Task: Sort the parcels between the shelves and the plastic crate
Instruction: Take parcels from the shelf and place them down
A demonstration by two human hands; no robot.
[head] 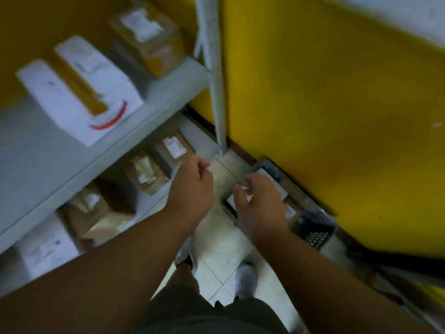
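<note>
Lying in the plastic crate (315, 233) on the floor by the yellow wall (325, 104), parcels (277, 189) show white labels too blurred to read. Right hand (258, 203) and left hand (192, 186) hover with curled fingers, gripping nothing. Shelves (72, 165) hold brown and white parcels; one white box (79, 92) bears a red curve.

A yellow wall (325, 112) fills the right side and shows again behind the racking at upper left. Its top right corner gives way to a pale, whitish band (397, 18) (too blurred to tell what it is). A dark skirting strip (243, 150) runs along the wall's foot, where it meets a floor of pale tiles (216, 259) with thin dark joints. Two light-coloured shoes (246, 280) stand on those tiles, beneath dark shorts (192, 312).
</note>
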